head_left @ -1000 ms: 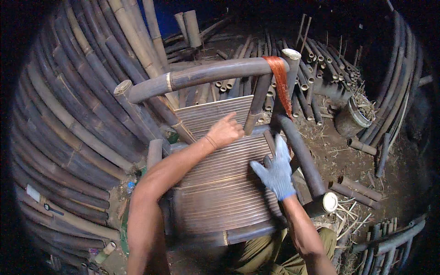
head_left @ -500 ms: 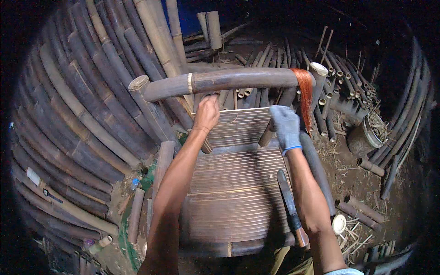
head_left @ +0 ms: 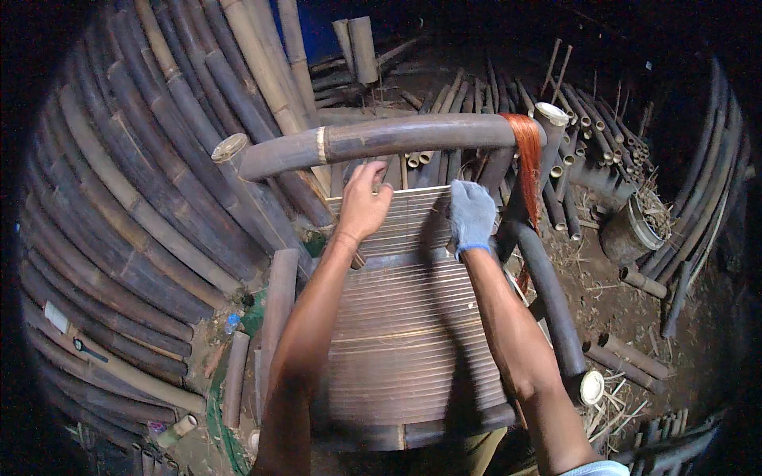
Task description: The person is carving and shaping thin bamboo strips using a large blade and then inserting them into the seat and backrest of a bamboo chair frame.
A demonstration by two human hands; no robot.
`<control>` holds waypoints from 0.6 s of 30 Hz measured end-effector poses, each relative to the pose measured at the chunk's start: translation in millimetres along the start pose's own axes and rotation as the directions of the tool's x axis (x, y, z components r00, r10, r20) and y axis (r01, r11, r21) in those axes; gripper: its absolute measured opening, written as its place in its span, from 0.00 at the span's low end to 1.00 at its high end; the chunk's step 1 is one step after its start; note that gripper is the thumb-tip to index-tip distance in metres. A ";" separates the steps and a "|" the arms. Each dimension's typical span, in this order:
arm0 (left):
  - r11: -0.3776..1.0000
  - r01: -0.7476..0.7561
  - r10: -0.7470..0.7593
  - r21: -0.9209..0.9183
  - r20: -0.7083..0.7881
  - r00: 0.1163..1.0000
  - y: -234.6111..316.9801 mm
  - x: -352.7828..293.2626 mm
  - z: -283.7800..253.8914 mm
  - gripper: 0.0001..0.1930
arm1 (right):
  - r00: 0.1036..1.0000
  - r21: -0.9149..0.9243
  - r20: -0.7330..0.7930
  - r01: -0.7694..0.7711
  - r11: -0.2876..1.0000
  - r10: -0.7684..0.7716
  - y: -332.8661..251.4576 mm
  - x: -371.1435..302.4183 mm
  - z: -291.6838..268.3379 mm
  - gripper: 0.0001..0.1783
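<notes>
A bamboo chair stands in front of me, with a slatted seat [head_left: 389,373], a thick dark top rail [head_left: 421,135] and thin pale slats in its back. Below that rail, my bare left hand [head_left: 365,205] is at the left part of the back slats, thumb and fingers apart, with nothing visible in it. My right hand [head_left: 473,213], in a grey glove, is closed at the right end of the upper slats. Whatever it grips is hidden. Orange strands [head_left: 525,163] hang over the rail's right end, just beyond the glove.
Dark bamboo poles [head_left: 151,174] lean in a dense row on the left. Cut bamboo tubes [head_left: 595,135] are stacked at the back right. A bucket of shavings [head_left: 633,230] stands on the right. A wristwatch [head_left: 89,349] rests on a pole at the lower left.
My left hand has loosened from a closed grip and shifted slightly right. My gloved right hand has moved left along the slats. The knife by my right forearm is now mostly hidden.
</notes>
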State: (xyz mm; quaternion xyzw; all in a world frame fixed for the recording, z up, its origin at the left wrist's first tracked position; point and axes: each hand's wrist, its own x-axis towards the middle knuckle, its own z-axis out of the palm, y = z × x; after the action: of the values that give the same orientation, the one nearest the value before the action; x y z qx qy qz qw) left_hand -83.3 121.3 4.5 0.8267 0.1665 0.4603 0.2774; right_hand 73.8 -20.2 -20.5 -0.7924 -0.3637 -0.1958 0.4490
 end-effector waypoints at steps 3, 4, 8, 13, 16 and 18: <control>0.993 -0.044 0.038 0.114 0.053 0.998 -24.8 19.5 17.6 0.25 | 0.994 -0.138 0.108 0.048 0.989 -0.033 -22.6 31.9 18.2 0.15; 0.983 -0.015 -0.005 0.181 0.111 0.994 -32.9 26.1 24.7 0.25 | 0.972 -0.194 0.220 0.123 0.973 -0.079 -23.3 39.9 25.6 0.15; 0.960 0.025 -0.098 0.280 0.253 0.963 -41.6 34.9 30.3 0.19 | 0.892 -0.141 0.408 0.273 0.952 -0.195 -36.9 41.7 35.9 0.15; 0.944 -0.069 0.040 0.323 0.096 0.995 -31.2 30.8 34.3 0.09 | 0.920 0.264 0.224 0.260 0.929 -0.321 -29.3 39.0 35.3 0.19; 0.904 -0.104 0.160 0.414 -0.103 0.982 -3.7 4.9 27.6 0.06 | 0.962 0.488 0.211 0.051 0.871 -0.175 -39.3 30.2 12.3 0.19; 0.878 -0.111 0.186 0.466 -0.118 0.975 19.0 -10.4 19.7 0.07 | 0.919 0.601 0.330 -0.027 0.799 -0.217 -29.5 31.2 0.7 0.22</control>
State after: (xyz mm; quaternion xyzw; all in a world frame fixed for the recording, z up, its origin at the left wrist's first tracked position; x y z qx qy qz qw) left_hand -71.5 94.8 0.8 0.8396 0.2273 0.4926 0.0252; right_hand 72.2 2.8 15.8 -0.6145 -0.5269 0.0638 0.5837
